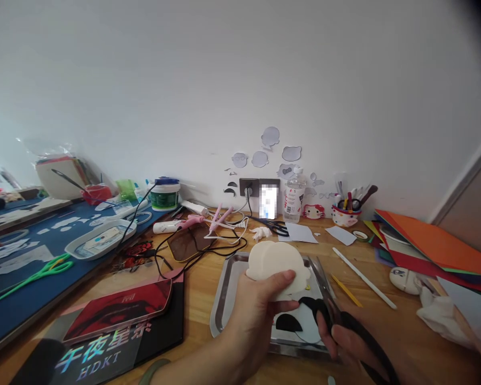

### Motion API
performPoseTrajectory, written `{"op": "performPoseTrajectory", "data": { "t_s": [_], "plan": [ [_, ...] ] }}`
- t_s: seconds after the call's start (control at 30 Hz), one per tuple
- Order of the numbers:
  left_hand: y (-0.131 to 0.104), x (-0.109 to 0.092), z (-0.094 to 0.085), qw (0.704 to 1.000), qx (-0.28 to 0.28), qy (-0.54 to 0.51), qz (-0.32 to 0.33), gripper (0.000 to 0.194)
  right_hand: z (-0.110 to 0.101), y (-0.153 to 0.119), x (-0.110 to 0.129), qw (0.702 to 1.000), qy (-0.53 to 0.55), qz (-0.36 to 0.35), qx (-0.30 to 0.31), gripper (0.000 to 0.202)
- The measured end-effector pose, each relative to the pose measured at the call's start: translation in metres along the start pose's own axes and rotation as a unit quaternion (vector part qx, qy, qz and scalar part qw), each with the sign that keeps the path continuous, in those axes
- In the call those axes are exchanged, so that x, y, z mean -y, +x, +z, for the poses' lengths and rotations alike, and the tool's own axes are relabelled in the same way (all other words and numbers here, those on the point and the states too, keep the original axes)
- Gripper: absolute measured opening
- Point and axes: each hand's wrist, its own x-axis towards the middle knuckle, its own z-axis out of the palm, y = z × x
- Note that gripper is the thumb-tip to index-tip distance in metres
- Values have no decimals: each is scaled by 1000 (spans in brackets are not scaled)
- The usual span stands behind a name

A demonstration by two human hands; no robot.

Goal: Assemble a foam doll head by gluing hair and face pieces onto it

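Observation:
My left hand [260, 299] pinches a cream-coloured cut-out [280, 262] with a rounded, scalloped outline, thumb on its front; it looks like two layers, of paper or felt. Black-handled scissors [331, 299] are in my right hand [340, 337], their blades pointing up and away, right beside the cut-out; how wide they stand is hard to tell. Below both hands lies a metal tray [220, 307]. In it are a black half-round piece [287, 323] and pale pieces, partly hidden by my hands.
Coloured sheets [436, 240], a white pen [364, 278] and a yellow pencil [347, 290] lie to the right. Behind stand a bottle [294, 198] and a pen cup [346, 214]. Cables and pink glue guns [220, 219] spread back left, near a red-and-black box [120, 310].

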Motion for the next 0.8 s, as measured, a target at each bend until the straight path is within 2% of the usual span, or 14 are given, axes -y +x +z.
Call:
{"op": "performPoseTrajectory", "data": {
  "t_s": [0.23,0.47,0.6,0.8],
  "plan": [
    [3,1,-1,1000,-7,-4,-3,47,-9,-2,7,990,-130,-12,53,22],
    [4,1,-3,1000,-3,-9,-4,44,0,2,-7,998,-54,-21,20,30],
    [2,1,-2,1000,-5,-4,0,46,3,4,-10,999,-28,-20,31,38],
    [0,1,-1,1000,6,16,-4,44,-3,4,-13,992,-100,-60,56,35]
  ]
}}
